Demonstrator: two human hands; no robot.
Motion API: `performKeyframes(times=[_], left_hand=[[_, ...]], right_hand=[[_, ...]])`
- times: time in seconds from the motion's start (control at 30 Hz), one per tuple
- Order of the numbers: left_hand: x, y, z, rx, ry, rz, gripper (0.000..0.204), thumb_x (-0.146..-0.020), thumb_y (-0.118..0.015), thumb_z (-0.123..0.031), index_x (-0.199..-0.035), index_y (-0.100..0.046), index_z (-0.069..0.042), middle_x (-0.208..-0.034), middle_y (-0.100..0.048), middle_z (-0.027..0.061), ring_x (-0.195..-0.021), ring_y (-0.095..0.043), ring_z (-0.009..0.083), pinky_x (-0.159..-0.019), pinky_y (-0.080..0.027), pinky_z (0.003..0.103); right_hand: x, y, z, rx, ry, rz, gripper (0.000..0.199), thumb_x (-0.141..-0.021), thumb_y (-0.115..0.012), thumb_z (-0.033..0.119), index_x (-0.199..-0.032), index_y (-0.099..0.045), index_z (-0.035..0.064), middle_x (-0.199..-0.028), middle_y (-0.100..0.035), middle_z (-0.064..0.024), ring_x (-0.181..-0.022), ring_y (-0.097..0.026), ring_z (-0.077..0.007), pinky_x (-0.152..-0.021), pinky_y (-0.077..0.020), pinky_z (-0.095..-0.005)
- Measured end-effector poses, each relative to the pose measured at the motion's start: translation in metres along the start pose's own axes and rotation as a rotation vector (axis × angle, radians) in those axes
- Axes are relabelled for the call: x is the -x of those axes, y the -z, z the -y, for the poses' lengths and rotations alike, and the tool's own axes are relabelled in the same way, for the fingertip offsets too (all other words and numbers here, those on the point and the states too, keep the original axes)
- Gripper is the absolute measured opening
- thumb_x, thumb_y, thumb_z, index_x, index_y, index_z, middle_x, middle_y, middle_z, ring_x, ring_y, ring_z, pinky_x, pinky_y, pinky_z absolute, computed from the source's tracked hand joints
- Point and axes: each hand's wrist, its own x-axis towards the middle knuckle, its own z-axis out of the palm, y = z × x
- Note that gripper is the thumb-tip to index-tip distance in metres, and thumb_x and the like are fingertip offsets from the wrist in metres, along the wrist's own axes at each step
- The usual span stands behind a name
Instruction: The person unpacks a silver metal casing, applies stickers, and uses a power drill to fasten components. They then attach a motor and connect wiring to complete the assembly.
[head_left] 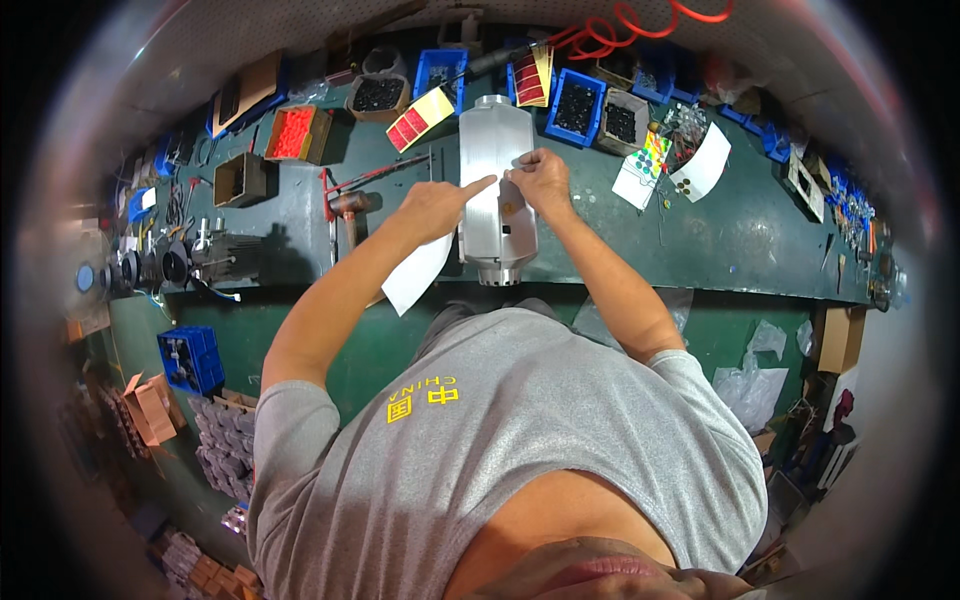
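Silver metal housing point(496, 190) lies on the green bench point(760, 240). Left hand point(440, 205), forefinger extended, and right hand point(540, 180), fingers pinched, press a label down at its two o'clock; sticking appears unfinished.

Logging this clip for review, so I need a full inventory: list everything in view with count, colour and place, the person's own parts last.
Metal housing: one, silver, upright in the picture at bench centre, under both hands.
Label on housing: one, yellowish, below the right hand.
White sheet: one, at the bench's front edge under the left forearm.
Workbench: one, dark green.
Blue bins: several along the back, holding dark parts.
Box of red parts: one, back left.
Red and yellow label sheets: several, back centre.
Red coiled hose: one, top.
Hammer: one, left of the housing.
Motor: one, dark, far left.
Left hand: index finger pointing onto the housing.
Right hand: fingers pinched on the housing.
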Motion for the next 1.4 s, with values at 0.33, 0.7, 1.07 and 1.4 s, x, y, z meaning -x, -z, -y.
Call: performKeyframes(times=[0.33, 0.7, 1.07, 1.4], left_hand=[[-0.028, -0.007, 0.002, -0.098, -0.071, 0.033, 0.084, -0.089, -0.055, -0.004, -0.161, -0.025, -0.037, -0.086, -0.071, 0.0171, -0.078, -0.07, 0.0338, -0.069, -0.055, 0.047], [-0.04, 0.011, -0.012, -0.148, -0.03, 0.1, 0.08, -0.091, -0.053, -0.001, -0.16, -0.029, -0.035, -0.096, -0.074, 0.0162, -0.087, -0.073, 0.032, -0.075, -0.057, 0.046], [-0.043, 0.0, -0.006, -0.192, -0.1, 0.051, 0.082, -0.089, -0.056, -0.004, -0.161, -0.028, -0.032, -0.084, -0.071, 0.0153, -0.078, -0.071, 0.032, -0.067, -0.055, 0.045], [0.005, 0.002, 0.029, 0.185, 0.265, -0.178, 0.065, -0.09, -0.05, -0.01, -0.153, -0.041, -0.023, -0.097, -0.072, 0.0223, -0.094, -0.069, 0.0413, -0.083, -0.053, 0.053]], right_hand=[[0.0, -0.001, 0.0, 0.035, 0.017, -0.011, 0.033, -0.072, -0.084, 0.015, -0.096, -0.071, -0.002, -0.084, -0.075, -0.0138, -0.076, -0.073, -0.0215, -0.07, -0.0584, -0.034], [0.013, 0.021, -0.055, -0.449, -0.086, -0.067, 0.017, -0.082, -0.073, 0.007, -0.094, -0.07, -0.0046, -0.08, -0.072, -0.0097, -0.068, -0.067, -0.0139, -0.063, -0.0554, -0.03], [0.034, 0.039, -0.059, -0.664, -0.191, -0.02, 0.012, -0.088, -0.067, 0.004, -0.098, -0.066, -0.0037, -0.08, -0.069, -0.0071, -0.061, -0.061, -0.0098, -0.053, -0.0497, -0.0245], [0.037, 0.048, -0.061, -0.674, -0.182, 0.017, 0.01, -0.09, -0.067, 0.004, -0.098, -0.065, -0.0019, -0.082, -0.069, -0.0084, -0.063, -0.061, -0.0105, -0.054, -0.0504, -0.0249]])
